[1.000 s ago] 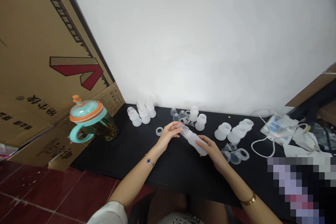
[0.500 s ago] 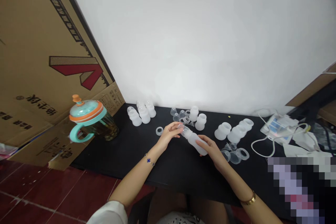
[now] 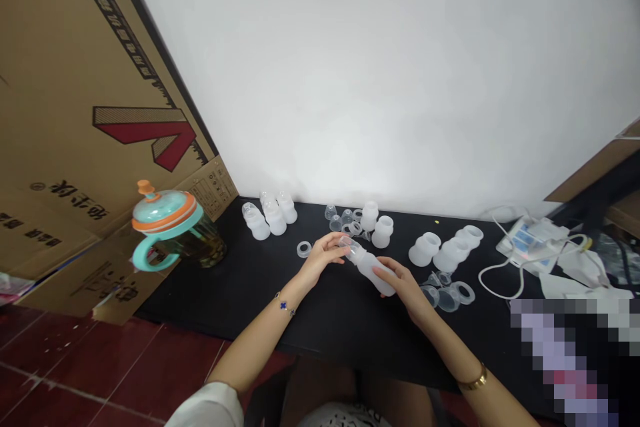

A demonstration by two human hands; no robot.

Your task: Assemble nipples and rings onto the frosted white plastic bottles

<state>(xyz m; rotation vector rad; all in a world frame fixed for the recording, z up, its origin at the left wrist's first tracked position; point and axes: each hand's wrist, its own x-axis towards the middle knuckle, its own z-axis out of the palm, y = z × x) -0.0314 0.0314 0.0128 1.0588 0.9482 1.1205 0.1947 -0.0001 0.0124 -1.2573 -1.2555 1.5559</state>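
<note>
A frosted white bottle (image 3: 373, 271) is held tilted over the black table (image 3: 320, 317), its clear domed cap (image 3: 351, 248) pointing up and left. My right hand (image 3: 396, 282) is wrapped round the bottle's lower body. The fingers of my left hand (image 3: 327, 255) are closed on the clear cap at its top end. Just left of my left hand lies a white ring (image 3: 303, 249). Behind my hands are clear domed caps (image 3: 335, 222) with rings, and two open white bottles (image 3: 383, 232).
Capped bottles (image 3: 275, 217) stand at the back left, near a teal-and-orange lidded jug (image 3: 167, 227) and a large cardboard box (image 3: 65, 100). Wide white bottles (image 3: 425, 249) and clear parts (image 3: 447, 297) sit on the right. Beyond them are a white cable (image 3: 493, 292) and a device (image 3: 531, 243).
</note>
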